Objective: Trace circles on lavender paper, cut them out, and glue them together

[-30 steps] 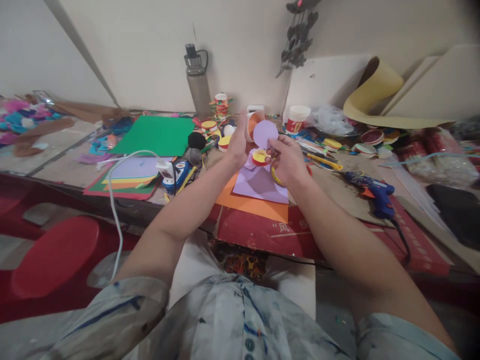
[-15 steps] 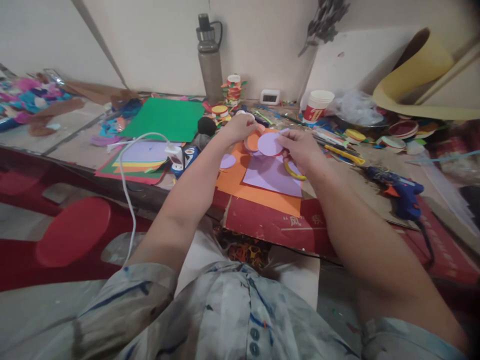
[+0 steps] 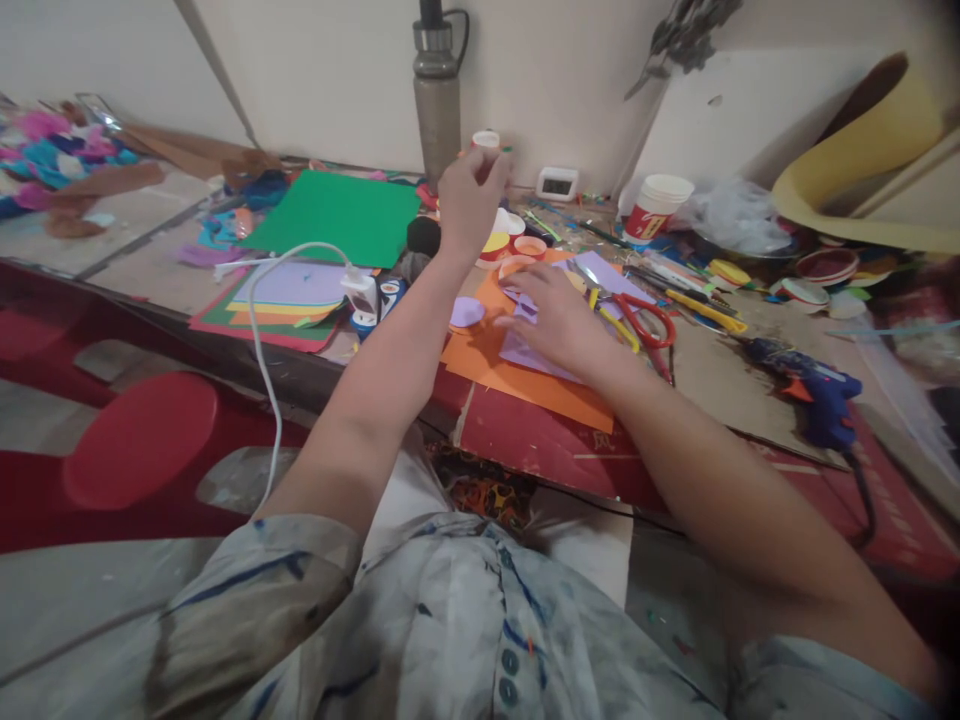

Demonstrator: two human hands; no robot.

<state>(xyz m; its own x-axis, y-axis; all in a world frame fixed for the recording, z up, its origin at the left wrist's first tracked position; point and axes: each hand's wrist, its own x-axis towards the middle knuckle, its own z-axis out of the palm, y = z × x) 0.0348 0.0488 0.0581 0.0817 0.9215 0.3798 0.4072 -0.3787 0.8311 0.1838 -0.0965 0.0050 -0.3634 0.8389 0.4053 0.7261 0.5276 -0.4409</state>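
My left hand (image 3: 472,195) is raised in front of the white-rimmed paper cup (image 3: 486,140) at the back of the table. Its fingers are bent, with a gap to the thumb; whether they touch the cup is unclear. Low over the purple paper (image 3: 536,355) and orange sheet (image 3: 480,360), my right hand (image 3: 551,315) has its fingers spread. Close to those fingertips are small round pieces, among them an orange-topped disc (image 3: 516,266). A purple paper circle (image 3: 467,313) lies to their left. Red-handled scissors (image 3: 645,320) and a yellow handle (image 3: 621,330) rest beside my right hand.
A blue glue gun (image 3: 825,395) lies at right, its cord over the edge. Left are a green sheet (image 3: 337,220), stacked coloured paper (image 3: 292,300) and a charger with a white cable (image 3: 255,350). A grey bottle (image 3: 437,125) and red-white cup (image 3: 658,210) stand behind.
My left hand has moved up and back, away from the round pieces. My right hand has let go of the purple circle and spread its fingers; the scissors are now uncovered. The view has shifted slightly.
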